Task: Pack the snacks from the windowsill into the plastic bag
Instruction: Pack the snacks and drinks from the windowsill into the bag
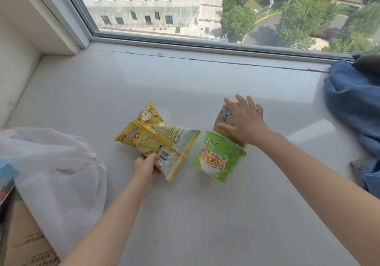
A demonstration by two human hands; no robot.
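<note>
A yellow snack bag (156,137) lies on the white windowsill (185,92) near the middle. My left hand (146,168) pinches its near end by the barcode. To its right a green instant noodle cup (219,156) lies tilted on its side. Behind it sits a yellow-brown cup (223,115), and my right hand (245,119) lies over it with fingers spread and the thumb against its side. The white translucent plastic bag (59,169) rests crumpled at the left edge of the sill.
Blue cloth (353,105) is heaped at the right end of the sill. A cardboard box (28,243) stands below the plastic bag at the lower left. The window pane and frame close off the far side, a wall the left.
</note>
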